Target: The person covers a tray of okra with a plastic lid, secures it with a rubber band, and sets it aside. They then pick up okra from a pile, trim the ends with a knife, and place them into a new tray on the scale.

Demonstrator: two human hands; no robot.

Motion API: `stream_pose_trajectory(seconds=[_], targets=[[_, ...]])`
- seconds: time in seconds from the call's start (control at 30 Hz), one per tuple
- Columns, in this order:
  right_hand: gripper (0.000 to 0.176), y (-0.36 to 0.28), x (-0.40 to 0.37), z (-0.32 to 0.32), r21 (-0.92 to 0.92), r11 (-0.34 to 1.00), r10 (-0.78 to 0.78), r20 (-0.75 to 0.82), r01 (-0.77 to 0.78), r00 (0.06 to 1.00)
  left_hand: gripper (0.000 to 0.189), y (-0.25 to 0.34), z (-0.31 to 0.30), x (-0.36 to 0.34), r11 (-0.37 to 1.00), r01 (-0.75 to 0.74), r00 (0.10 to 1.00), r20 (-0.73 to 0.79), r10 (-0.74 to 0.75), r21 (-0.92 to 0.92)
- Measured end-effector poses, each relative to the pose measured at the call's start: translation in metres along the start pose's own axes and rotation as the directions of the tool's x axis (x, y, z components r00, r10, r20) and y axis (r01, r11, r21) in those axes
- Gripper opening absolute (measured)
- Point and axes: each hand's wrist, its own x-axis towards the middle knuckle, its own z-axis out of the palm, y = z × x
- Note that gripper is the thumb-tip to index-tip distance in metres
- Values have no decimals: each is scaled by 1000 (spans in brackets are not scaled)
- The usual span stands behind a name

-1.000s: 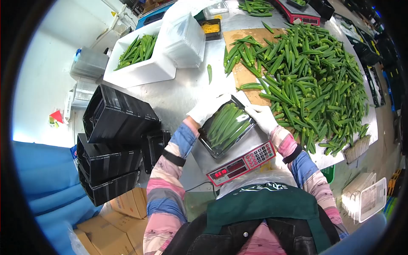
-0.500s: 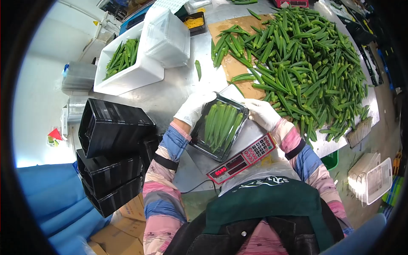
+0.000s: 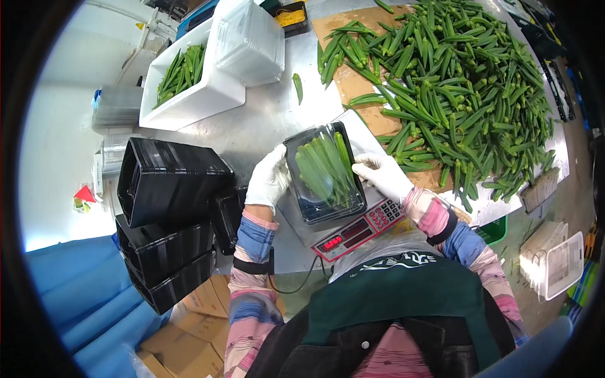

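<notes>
The steel tabletop [image 3: 265, 123] carries everything. Its far right part is buried under a loose okra heap [image 3: 454, 82], spread wide and within easy reach of the right arm. A cardboard sheet [image 3: 345, 85] lies under the heap's near edge, probably to keep the pods off the metal.

At the tabletop's left edge lean stacked black trays [image 3: 170, 183], nested and tipped on their sides so the next one slides out on the left-hand side. Beyond them, toward the far left corner, a white foam box [image 3: 201, 104] holds a smaller lot of okra kept apart from the heap. A stack of clear plastic containers [image 3: 249, 41] sits just beside it.

A weighing scale [image 3: 353, 233] stands at the near edge, right in front of the person, its red display turned toward them.

On its platform rests a black tray [image 3: 315, 217], turned at a slant. It is filled with okra pods [image 3: 324, 167] laid side by side lengthwise under a glossy clear covering.

The left hand [image 3: 268, 179], in a white glove, has its fingers pressed together and cupped against the tray's left long side, seemingly to steady it on the platform. The gloved right hand [image 3: 381, 173] is loosely curled, fingertips touching the tray's right rim. I cannot tell whether it pinches the rim or only presses against it.

One stray okra pod [image 3: 297, 88] lies alone on bare steel between the foam box and the cardboard.
</notes>
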Motion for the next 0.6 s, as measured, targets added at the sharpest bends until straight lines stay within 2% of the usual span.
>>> stream_pose_trajectory(seconds=[0.1,0.2,0.37,0.4,0.5,0.6], targets=[[45,7,-10,3,-22,1000,-5,-16,4,1000,16,2,36,-30,999,-14,995,-97,18,40],[46,11,-19,4,-109,993,-49,-42,44,998,20,-2,29,-38,962,-164,981,-63,181,218],[47,19,-42,9,-215,960,-209,-118,181,971,23,-6,28,-45,903,-342,913,-135,385,261],[45,18,-48,9,-242,957,-194,-123,160,973,22,-4,34,-49,881,-376,892,-147,428,286],[44,13,-59,10,-249,948,-231,-108,198,967,22,3,39,-62,898,-417,906,-17,424,143],[44,-8,-63,17,-273,855,-479,-94,440,873,27,5,55,-80,918,-394,919,3,395,29]])
